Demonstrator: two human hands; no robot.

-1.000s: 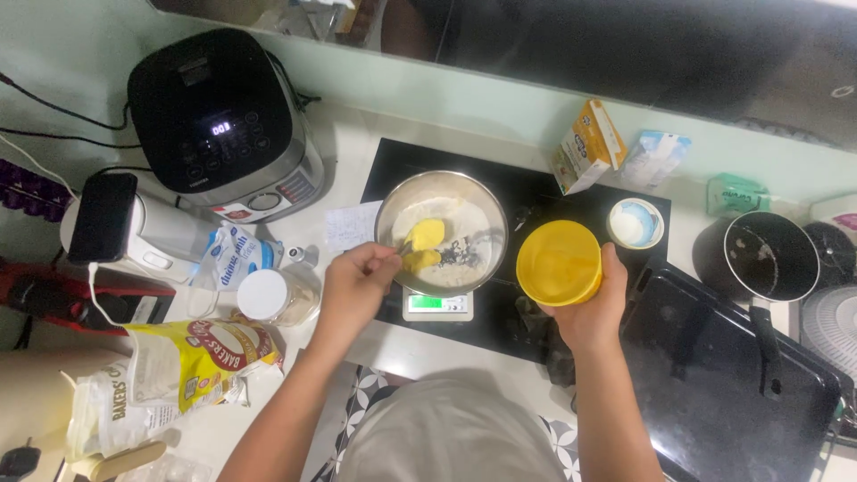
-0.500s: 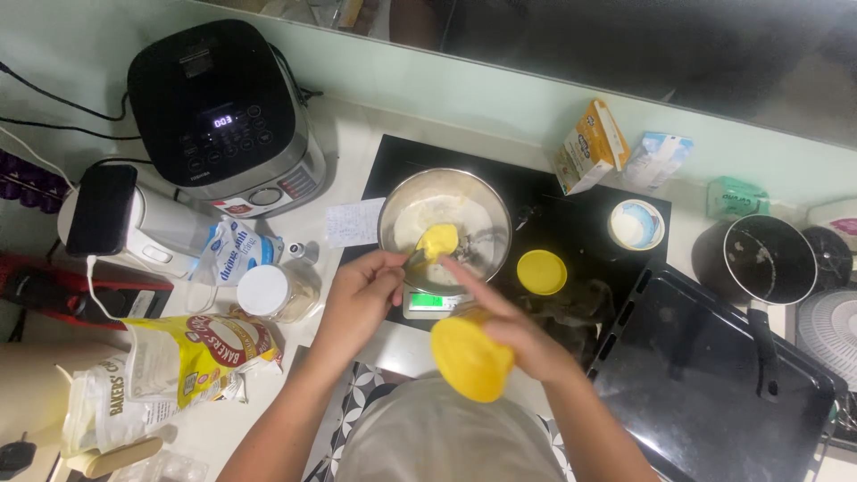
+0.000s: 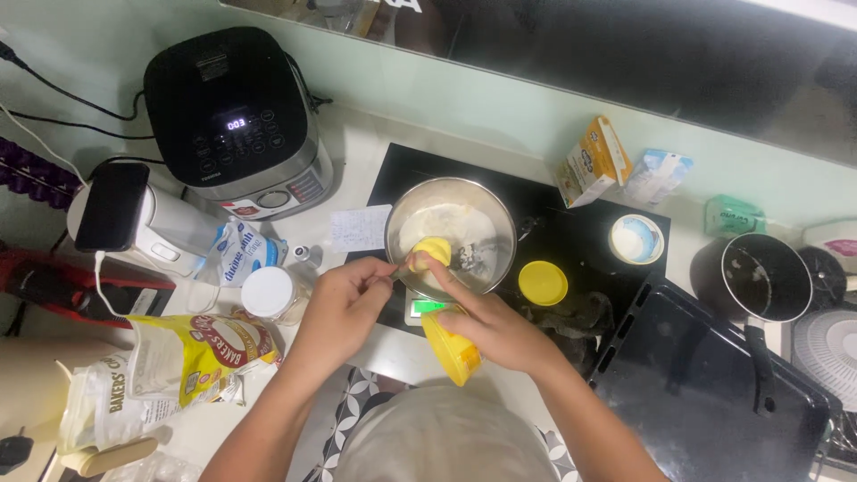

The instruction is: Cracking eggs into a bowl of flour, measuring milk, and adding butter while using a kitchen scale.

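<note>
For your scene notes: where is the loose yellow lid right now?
In the head view, the yellow lid lies flat on the black cooktop, right of the steel bowl and left of the small white tub.

Both forearms are reaching forward toward the steel bowl (image 3: 451, 234). The left hand (image 3: 344, 308) is pinching its fingers at the bowl's near rim; the right hand (image 3: 495, 326) is curling just beside it, fingertips meeting there.

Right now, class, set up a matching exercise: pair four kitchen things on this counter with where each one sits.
Things:
1. round yellow plastic lid
2. steel mixing bowl
3. yellow plastic tub
4. black rice cooker

Places:
A. on the small scale
B. in the right hand
C. lying on the black hob
D. back left of the counter

Pairs: 1-C, 2-A, 3-B, 4-D
</note>
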